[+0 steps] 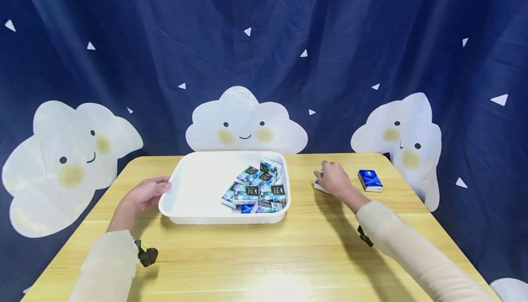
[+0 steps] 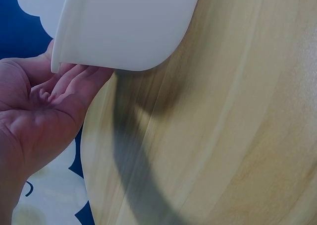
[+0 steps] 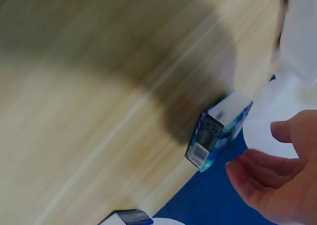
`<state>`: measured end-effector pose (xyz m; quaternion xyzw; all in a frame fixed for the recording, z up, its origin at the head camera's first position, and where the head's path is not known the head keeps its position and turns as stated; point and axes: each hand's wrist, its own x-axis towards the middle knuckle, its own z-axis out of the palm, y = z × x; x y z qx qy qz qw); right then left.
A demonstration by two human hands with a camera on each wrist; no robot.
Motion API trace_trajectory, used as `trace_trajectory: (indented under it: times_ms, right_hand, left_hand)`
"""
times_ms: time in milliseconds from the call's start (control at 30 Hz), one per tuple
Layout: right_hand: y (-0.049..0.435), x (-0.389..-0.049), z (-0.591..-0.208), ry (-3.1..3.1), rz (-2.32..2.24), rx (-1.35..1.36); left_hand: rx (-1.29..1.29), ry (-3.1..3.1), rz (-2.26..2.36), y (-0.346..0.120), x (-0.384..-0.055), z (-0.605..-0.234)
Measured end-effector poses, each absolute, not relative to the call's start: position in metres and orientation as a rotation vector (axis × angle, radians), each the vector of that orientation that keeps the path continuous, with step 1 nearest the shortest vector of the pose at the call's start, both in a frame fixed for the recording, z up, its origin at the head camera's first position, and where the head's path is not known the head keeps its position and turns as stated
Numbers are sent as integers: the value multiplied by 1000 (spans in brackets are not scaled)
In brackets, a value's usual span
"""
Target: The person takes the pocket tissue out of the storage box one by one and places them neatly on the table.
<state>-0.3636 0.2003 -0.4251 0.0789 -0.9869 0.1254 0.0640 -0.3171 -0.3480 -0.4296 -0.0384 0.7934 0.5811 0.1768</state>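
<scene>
My left hand [image 1: 145,195] holds a white plastic tray [image 1: 194,187] by its left end. In the left wrist view the fingers [image 2: 81,84] reach under the tray's rim. Several tissue packs [image 1: 247,193] with blue floral print and black labels lie heaped in the tray's right half. Right of the tray, my right hand [image 1: 336,180] is over a similar tissue pack [image 1: 319,186] on the table. The right wrist view shows this pack [image 3: 218,131] just beyond the loosely bent fingers, apparently not gripped. Further right lies a dark blue tissue pack [image 1: 370,180].
The light wooden table [image 1: 231,256] carries all of this. Behind it hangs a dark blue curtain [image 1: 231,63] with white clouds and triangles. Each forearm wears a small black camera, one near the left cuff [image 1: 147,255].
</scene>
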Motion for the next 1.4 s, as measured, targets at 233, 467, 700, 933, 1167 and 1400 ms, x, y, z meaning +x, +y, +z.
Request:
trace_trajectory:
  times_ms: [233,467,700,933,1167,1400]
  right_hand:
    - [198,-356,-435,-3043,325,235]
    - [198,-354,-437,-3034,332,228]
    - [207,-353,-433,-3067,392,220]
    - [221,-355,-433,-3070,361,254]
    - [237,-356,-431,-3040,371,279]
    - [254,-357,-426,-3075,433,175]
  left_hand:
    - [-95,2236,1658,-347,-319,-432]
    - [-107,2216,1686,-346,-319,-432]
    - [-103,2196,1725,-346,-319,-432]
    - [-96,2184,1742,-348,-319,-433]
    - [-90,2180,1749,-349,-318,-433]
    - [-95,2183,1748,-349,-317,-432]
